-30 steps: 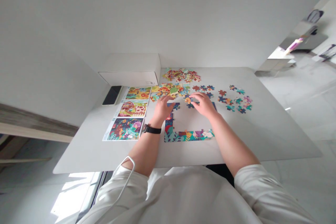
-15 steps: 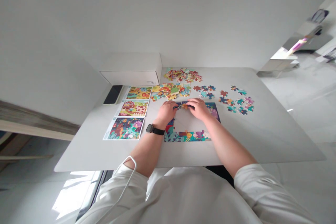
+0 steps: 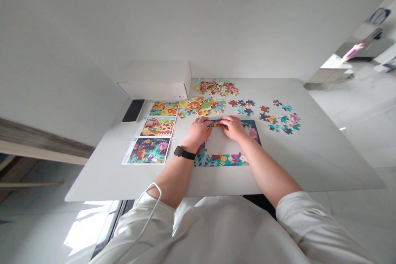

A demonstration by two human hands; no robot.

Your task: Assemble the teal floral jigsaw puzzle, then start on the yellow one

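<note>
A partly built jigsaw frame (image 3: 221, 159) lies in the middle of the white table (image 3: 309, 161), with its bottom edge, left side and top right corner joined. My left hand (image 3: 199, 130) and my right hand (image 3: 232, 126) meet on the frame's top edge. Both press with bent fingers on small puzzle pieces (image 3: 216, 123) there. A black watch (image 3: 184, 153) is on my left wrist.
Loose piece piles lie beyond the frame: a yellow-orange one (image 3: 201, 106), a red one (image 3: 215, 87), and scattered blue and teal pieces (image 3: 281, 117). A sheet of three reference pictures (image 3: 153, 132), a black phone (image 3: 133, 110) and a white box (image 3: 156, 79) are at left.
Both hands drew back from the loose pieces to the frame's top edge and came together there, bringing a piece down onto it.
</note>
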